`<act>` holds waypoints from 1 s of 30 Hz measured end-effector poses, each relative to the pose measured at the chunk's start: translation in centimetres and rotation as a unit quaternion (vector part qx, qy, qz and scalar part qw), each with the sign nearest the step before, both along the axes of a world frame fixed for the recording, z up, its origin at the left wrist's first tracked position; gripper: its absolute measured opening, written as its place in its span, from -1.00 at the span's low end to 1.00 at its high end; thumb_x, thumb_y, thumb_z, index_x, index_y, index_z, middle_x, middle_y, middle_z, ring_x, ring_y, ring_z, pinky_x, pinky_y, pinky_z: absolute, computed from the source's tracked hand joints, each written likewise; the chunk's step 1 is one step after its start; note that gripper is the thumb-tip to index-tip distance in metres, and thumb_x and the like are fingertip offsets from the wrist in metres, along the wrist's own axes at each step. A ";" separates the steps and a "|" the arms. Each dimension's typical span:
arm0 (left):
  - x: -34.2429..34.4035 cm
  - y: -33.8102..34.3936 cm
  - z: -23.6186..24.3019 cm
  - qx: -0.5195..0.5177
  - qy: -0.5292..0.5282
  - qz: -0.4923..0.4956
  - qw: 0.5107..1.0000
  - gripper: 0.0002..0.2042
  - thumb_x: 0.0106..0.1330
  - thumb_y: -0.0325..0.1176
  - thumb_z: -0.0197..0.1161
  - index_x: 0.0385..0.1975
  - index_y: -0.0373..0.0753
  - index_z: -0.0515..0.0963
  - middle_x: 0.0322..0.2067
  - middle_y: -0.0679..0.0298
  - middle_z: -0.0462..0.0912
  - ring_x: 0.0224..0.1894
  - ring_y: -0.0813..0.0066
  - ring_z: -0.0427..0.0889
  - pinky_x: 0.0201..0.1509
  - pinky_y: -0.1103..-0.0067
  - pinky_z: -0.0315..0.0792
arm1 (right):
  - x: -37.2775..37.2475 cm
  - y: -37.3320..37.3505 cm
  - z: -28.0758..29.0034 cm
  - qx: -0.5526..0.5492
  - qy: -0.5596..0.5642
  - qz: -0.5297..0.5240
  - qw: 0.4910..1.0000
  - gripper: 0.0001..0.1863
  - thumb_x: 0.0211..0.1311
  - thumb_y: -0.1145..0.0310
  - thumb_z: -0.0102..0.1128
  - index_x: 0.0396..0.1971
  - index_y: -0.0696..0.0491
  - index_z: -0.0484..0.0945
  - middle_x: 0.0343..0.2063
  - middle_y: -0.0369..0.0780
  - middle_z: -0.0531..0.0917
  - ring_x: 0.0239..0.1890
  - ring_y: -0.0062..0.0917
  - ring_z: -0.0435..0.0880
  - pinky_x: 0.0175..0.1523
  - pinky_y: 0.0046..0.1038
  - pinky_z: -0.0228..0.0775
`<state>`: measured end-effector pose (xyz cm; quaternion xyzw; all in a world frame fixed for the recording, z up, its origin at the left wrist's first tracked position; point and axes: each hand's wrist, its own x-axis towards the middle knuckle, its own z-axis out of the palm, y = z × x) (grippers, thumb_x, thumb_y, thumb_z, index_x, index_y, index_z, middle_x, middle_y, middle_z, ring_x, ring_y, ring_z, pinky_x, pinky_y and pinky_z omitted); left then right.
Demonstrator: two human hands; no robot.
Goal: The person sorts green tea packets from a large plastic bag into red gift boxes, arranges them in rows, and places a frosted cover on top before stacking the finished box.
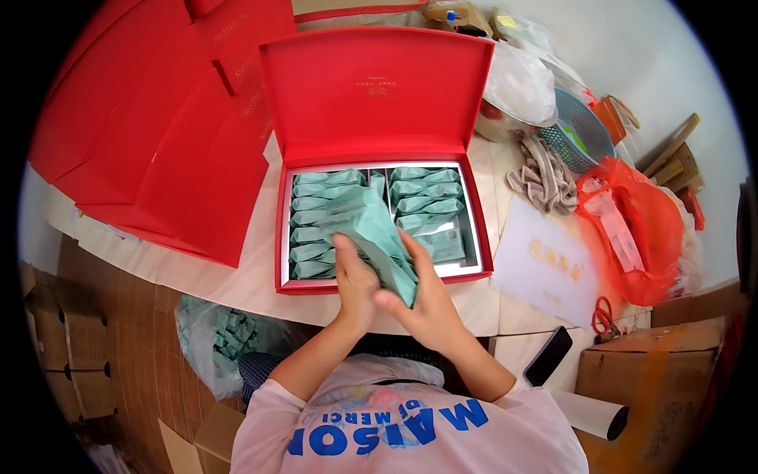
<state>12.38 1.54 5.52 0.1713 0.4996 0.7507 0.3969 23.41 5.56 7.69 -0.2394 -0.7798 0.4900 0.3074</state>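
Note:
My left hand [354, 286] and my right hand [429, 304] grip a bunch of mint-green packets [367, 233] between them, fingers and thumbs pressed on its sides, above the front middle of an open red box [482, 245]. The box has a pale inner tray holding rows of similar green packets [422, 189] in left and right sections; several at the middle are hidden behind the held bunch. Its red lid [375, 87] stands raised at the back.
Large red bags [150, 158] stand left. Right are a blue basket [580, 118], cloth [541, 178], orange plastic bag [655, 229], pale sheet [537, 257], scissors [603, 314] and phone [549, 355]. Below are a sack of green packets [229, 340] and cardboard boxes [647, 379].

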 end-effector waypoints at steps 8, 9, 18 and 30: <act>3.6 3.4 -0.4 0.092 0.315 -0.117 0.937 -0.45 0.39 0.07 -0.08 0.05 -0.39 0.26 -0.12 0.08 0.49 -0.05 0.24 0.49 0.06 0.42 0.35 | 4.6 1.9 -0.6 0.005 0.110 -0.191 0.975 -0.61 0.10 0.42 0.26 -0.08 0.18 0.40 -0.24 -0.19 0.48 -0.17 -0.46 0.46 -0.03 -0.51 0.28; 3.0 4.0 -0.3 0.101 0.405 -0.117 0.901 -0.46 0.38 0.04 -0.05 0.05 -0.38 0.24 -0.15 0.07 0.49 -0.08 0.20 0.50 0.04 0.42 0.36 | 5.5 2.6 0.1 0.018 0.097 -0.195 0.976 -0.66 0.12 0.43 0.23 -0.11 0.18 0.41 -0.26 -0.21 0.48 -0.19 -0.50 0.45 -0.05 -0.53 0.27; -1.1 7.6 -2.8 -0.033 0.718 -0.352 0.599 -0.56 0.03 -0.34 0.36 -0.07 -0.24 0.41 -0.23 0.17 0.50 -0.13 0.22 0.54 -0.16 0.35 0.49 | 13.4 8.3 1.5 0.073 -0.090 -0.170 0.979 -0.74 0.10 0.43 0.27 -0.23 0.17 0.47 -0.32 -0.23 0.51 -0.25 -0.48 0.46 -0.10 -0.52 0.29; -3.5 10.1 -3.6 -0.093 0.693 -0.384 0.603 -0.82 0.17 -0.39 0.02 -0.34 -0.35 0.49 -0.36 -0.05 0.57 -0.24 0.00 0.58 -0.17 0.24 0.45 | 10.3 10.0 2.9 0.215 -0.202 -0.022 0.955 -0.70 -0.05 0.37 0.38 -0.29 0.12 0.55 -0.32 -0.20 0.57 -0.27 -0.31 0.52 -0.20 -0.37 0.39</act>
